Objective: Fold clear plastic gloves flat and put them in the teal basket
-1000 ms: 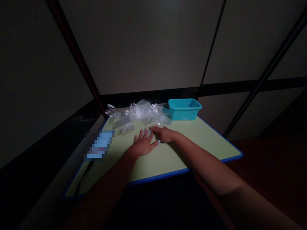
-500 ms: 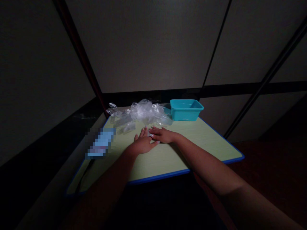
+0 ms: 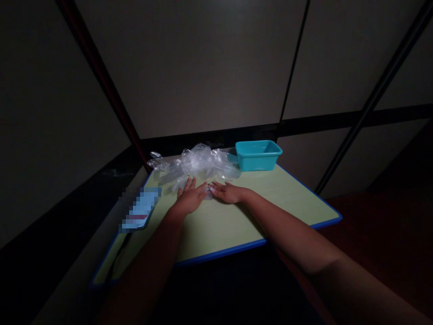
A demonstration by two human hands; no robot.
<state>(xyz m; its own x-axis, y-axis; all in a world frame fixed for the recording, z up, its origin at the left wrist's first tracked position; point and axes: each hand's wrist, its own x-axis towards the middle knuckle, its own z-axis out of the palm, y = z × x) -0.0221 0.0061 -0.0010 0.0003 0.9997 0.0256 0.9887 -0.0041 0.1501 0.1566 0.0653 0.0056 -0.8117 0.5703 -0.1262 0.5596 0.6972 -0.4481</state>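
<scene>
My left hand (image 3: 192, 198) lies palm down on the pale table with its fingers spread, its fingertips close to a heap of crumpled clear plastic bags (image 3: 199, 163). My right hand (image 3: 229, 193) rests flat to its right, fingers stretched out toward the left one. Between the two hands is a small piece of clear plastic (image 3: 209, 195), touched by the right fingertips and by or near the left thumb. Most of that piece's outline is too faint to make out.
A teal plastic basket (image 3: 257, 161) stands at the table's back right. A phone-like flat object (image 3: 142, 210), blurred by pixels, lies at the left edge. The table (image 3: 223, 230) has a blue rim and stands against dark wall panels (image 3: 203, 67).
My left hand has slid left, away from the right one, and its fingers are more spread. The right hand stays nearly in place. The whole view has shifted slightly.
</scene>
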